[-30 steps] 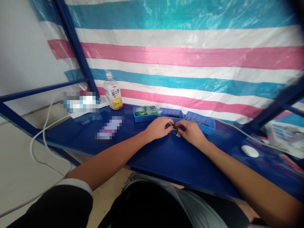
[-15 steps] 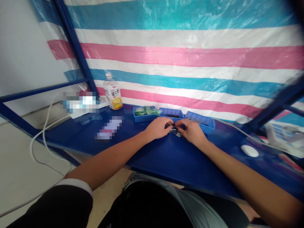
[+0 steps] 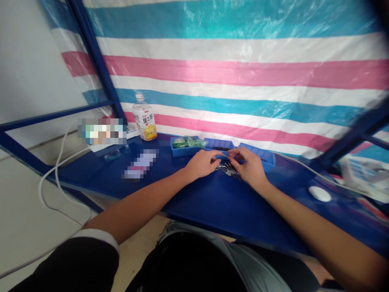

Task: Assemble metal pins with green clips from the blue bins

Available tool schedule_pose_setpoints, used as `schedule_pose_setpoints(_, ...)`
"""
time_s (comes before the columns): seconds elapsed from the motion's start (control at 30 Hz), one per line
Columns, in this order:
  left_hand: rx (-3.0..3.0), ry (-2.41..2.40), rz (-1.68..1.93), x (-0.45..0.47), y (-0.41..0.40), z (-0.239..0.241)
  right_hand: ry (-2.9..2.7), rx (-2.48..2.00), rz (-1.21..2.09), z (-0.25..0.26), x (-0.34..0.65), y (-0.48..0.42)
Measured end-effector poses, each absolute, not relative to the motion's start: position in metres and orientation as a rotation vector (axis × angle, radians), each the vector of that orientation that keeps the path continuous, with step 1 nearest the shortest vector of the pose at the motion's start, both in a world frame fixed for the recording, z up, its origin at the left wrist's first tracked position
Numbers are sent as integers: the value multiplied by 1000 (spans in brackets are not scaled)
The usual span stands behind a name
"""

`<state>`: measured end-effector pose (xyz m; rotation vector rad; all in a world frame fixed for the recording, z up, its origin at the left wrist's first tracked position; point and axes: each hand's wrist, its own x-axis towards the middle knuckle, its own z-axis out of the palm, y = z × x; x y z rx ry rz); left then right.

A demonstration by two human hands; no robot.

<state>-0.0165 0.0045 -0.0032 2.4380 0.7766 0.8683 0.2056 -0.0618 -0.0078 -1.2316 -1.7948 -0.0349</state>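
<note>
Both my hands rest on the blue table point(image 3: 219, 202) in front of a row of three blue trays. My left hand point(image 3: 202, 163) is curled, its fingertips on a small heap of thin metal pins point(image 3: 228, 170) lying on the table. My right hand point(image 3: 249, 166) is raised a little over the same heap, fingers bent, reaching toward the middle tray point(image 3: 219, 144), which holds small dark parts. What the right fingers pinch, if anything, is too small to see.
The left tray point(image 3: 185, 145) holds green packets and the right tray point(image 3: 263, 155) holds metal parts. A drink bottle point(image 3: 145, 121) stands at the back left beside a white cable point(image 3: 57, 162). A white round object point(image 3: 319, 193) lies at the right. A striped tarpaulin point(image 3: 231, 73) hangs behind.
My right hand has lifted from the pin heap and shifted back toward the middle tray. The pins now lie more spread out on the table. My left hand has barely moved.
</note>
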Motion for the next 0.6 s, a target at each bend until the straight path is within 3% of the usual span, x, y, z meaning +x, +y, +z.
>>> schedule_pose_setpoints(0.6, 2301, 668, 1097, -10, 0, 7, -1723, -1319, 324, -9, 193, -69)
